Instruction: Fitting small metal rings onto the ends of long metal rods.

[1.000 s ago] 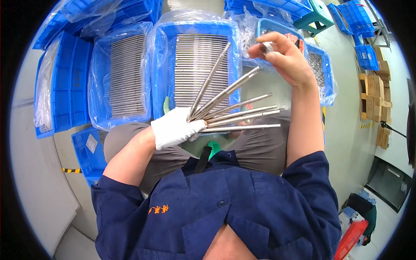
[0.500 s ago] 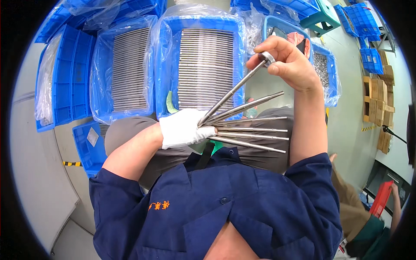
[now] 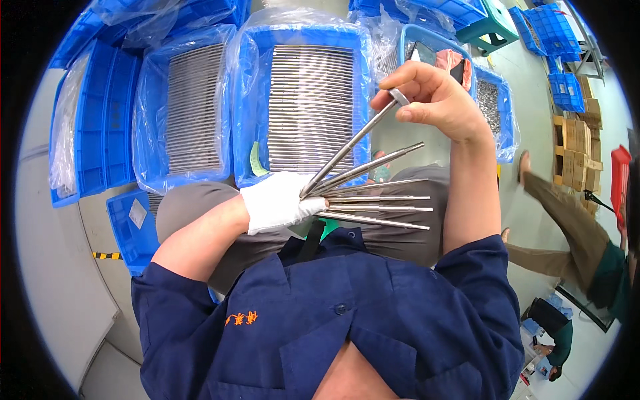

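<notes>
My left hand (image 3: 275,203), in a white glove, is closed round one end of several slim metal rods (image 3: 383,209) that fan out to the right over my lap. One rod (image 3: 348,147) slants up, away from the others, to my right hand (image 3: 443,103). That bare hand pinches a small round metal ring (image 3: 399,97) between thumb and fingers, at the upper end of this rod. The ring is seen almost edge-on, so how far the rod reaches into it cannot be made out.
Ahead stand a plastic-lined blue crate (image 3: 243,100) with a row of metal rods and, left of it, a similar crate (image 3: 141,120). A bin of small metal parts (image 3: 489,107) is at right, near a green stool (image 3: 490,30). A person walks (image 3: 580,233) at far right.
My right hand has turned the ring from partly face-on to nearly edge-on at the rod's end. The left hand keeps its grip. The person at right has stepped forward.
</notes>
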`<state>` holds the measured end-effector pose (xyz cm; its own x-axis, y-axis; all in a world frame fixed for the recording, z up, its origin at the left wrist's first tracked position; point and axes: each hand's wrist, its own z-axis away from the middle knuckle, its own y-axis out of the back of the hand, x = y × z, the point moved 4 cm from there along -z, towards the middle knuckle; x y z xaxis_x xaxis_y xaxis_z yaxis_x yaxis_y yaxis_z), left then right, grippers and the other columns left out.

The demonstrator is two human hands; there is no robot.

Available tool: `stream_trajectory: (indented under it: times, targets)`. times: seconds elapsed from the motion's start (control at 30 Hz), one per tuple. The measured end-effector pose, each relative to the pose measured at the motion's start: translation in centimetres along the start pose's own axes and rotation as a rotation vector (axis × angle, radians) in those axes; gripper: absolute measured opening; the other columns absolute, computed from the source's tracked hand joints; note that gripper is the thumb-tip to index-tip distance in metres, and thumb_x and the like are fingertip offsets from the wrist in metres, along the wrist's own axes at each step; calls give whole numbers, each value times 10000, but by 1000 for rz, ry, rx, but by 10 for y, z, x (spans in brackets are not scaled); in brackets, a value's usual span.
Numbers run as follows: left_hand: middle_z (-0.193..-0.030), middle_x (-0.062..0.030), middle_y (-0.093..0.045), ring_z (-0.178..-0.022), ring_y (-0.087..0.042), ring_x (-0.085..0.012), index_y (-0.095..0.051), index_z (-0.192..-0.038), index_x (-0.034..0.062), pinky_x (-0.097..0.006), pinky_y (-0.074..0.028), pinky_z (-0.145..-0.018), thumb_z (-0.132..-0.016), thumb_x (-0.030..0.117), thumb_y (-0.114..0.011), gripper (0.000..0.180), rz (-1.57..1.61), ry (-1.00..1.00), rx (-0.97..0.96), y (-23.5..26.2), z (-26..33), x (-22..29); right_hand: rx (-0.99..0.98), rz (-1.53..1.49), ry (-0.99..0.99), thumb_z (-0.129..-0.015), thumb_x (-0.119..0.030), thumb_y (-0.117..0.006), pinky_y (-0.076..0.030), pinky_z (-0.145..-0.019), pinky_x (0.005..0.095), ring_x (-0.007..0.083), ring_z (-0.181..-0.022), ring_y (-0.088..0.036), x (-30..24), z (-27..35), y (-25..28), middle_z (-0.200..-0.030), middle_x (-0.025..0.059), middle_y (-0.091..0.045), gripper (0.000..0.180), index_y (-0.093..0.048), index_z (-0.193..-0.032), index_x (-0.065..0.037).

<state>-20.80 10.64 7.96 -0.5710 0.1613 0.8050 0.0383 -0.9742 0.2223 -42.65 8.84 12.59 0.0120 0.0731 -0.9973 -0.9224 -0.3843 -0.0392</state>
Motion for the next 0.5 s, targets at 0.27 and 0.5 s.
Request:
stream_trajectory:
  times: [0.27,0.5]
  targets:
    - [-779,-156,-589,-712,-566,-261,-519,-994,25,-357,-437,-660,-827,328,-495,348,102,90,-25,4,-5,1,-29,-122,-61,-684,-135,-712,-452,-750,260,169,-865,-581,13,-8,-9,-926,117,-610,372,-551,-1008,-49]
    - [-627,-22,-512,-555,-459,-112,-546,-875,16,-253,-382,-503,-743,227,-591,252,285,94,107,3,-3,-11,473,-381,60,-790,-110,-606,-481,-771,278,176,-824,-607,15,0,48,-903,122,-615,257,-508,-1015,-36]
